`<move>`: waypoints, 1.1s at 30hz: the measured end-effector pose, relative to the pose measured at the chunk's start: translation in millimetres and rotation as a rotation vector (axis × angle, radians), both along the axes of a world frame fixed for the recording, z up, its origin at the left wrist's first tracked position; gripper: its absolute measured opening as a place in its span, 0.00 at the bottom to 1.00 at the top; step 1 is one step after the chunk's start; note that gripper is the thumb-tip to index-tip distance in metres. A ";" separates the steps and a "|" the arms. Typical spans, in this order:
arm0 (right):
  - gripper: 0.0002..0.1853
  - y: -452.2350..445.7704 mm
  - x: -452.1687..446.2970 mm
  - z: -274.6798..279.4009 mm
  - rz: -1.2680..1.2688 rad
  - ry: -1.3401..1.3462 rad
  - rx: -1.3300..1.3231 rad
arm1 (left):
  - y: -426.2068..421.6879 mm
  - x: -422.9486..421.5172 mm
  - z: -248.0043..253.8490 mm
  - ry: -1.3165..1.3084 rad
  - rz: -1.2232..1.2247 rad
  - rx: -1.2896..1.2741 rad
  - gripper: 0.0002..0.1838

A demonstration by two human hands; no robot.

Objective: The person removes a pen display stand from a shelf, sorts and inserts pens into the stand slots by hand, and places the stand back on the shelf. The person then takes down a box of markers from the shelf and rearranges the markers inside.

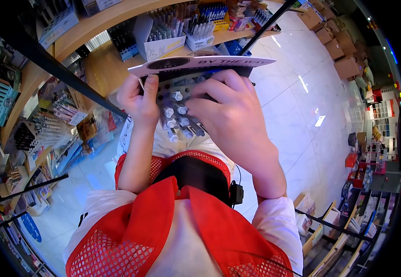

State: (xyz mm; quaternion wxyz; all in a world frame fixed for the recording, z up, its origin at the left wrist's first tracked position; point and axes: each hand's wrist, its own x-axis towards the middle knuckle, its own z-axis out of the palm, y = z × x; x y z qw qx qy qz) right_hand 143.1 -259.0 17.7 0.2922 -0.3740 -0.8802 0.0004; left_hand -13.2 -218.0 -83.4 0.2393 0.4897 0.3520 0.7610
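Red mesh covers the shoulders of a vest (149, 231) worn over white sleeves by a person looking down at a display box (165, 88) held out in front of the waist, just before a wooden shelf (99, 69). A header card (219, 63) along its far side reads "BY THE WAY". Capped pens (169, 111) stand in the near part of its holed tray, several leaning towards the person.

The left hand (141, 100) grips the box's left edge, thumb on the near side. The right hand (232, 104) is over the right part, fingers bent inward close to the pens; whether they pinch one cannot be told, as the hand's back hides the tips.

The left grip seems to bear much of the weight, so a push from the right could tilt the box, and leaning pens might slide out onto the tiled floor (297, 94). Bent fingers could also snag a neighbouring pen. Pressure on the thin-looking header card could crease it.
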 end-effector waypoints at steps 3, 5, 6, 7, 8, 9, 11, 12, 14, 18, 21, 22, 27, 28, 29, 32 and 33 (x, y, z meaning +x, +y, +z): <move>0.06 1.1 6.6 4.3 0.046 0.186 0.090 | -1.0 -0.6 2.9 -0.001 0.001 -0.004 0.11; 0.08 5.5 15.5 7.9 -0.009 0.257 0.229 | 0.6 -1.5 2.0 -0.012 -0.010 -0.009 0.11; 0.09 8.7 19.5 9.0 -0.049 0.245 0.289 | 0.8 -1.4 1.6 -0.017 -0.020 -0.012 0.12; 0.09 10.5 21.3 8.1 -0.093 0.213 0.309 | 1.3 -0.8 0.8 -0.013 -0.016 -0.003 0.12; 0.09 10.9 22.6 6.7 -0.140 0.180 0.329 | 1.6 0.5 -0.2 -0.009 -0.014 0.005 0.12; 0.10 11.3 23.1 3.8 -0.146 0.151 0.302 | 2.1 1.4 -0.6 -0.006 -0.010 0.015 0.12; 0.12 8.9 19.5 1.1 -0.228 0.084 0.255 | 1.9 1.2 -0.4 -0.002 -0.011 0.015 0.12; 0.12 8.1 17.5 0.1 -0.267 0.052 0.230 | 1.5 0.7 -0.4 0.000 -0.010 0.015 0.12; 0.12 10.5 16.0 -1.6 -0.261 0.036 0.204 | 0.6 1.3 2.0 -0.025 -0.012 0.007 0.11; 0.11 18.2 18.6 -8.6 -0.213 0.053 0.225 | 0.0 1.1 3.0 -0.009 0.004 0.019 0.11; 0.10 18.6 19.1 -13.5 -0.177 0.114 0.287 | 0.5 2.0 2.6 0.006 0.041 0.054 0.11; 0.10 17.9 18.7 -14.4 -0.165 0.139 0.314 | 0.4 0.9 0.5 0.034 0.020 0.055 0.12; 0.09 13.7 16.7 -13.6 -0.137 0.189 0.311 | -1.4 -2.3 -3.0 0.095 -0.018 -0.021 0.14; 0.09 13.0 16.4 -13.5 -0.142 0.211 0.310 | -0.8 -1.5 -3.6 0.092 -0.026 -0.021 0.14; 0.09 12.2 15.9 -12.5 -0.150 0.213 0.297 | 0.1 -0.4 -4.7 0.089 -0.033 -0.022 0.14; 0.10 10.8 15.3 -10.2 -0.177 0.220 0.269 | -0.7 -0.3 -3.6 0.116 -0.023 -0.019 0.14; 0.10 10.6 15.8 -10.8 -0.190 0.225 0.266 | -1.3 -0.5 -2.8 0.130 -0.016 -0.019 0.13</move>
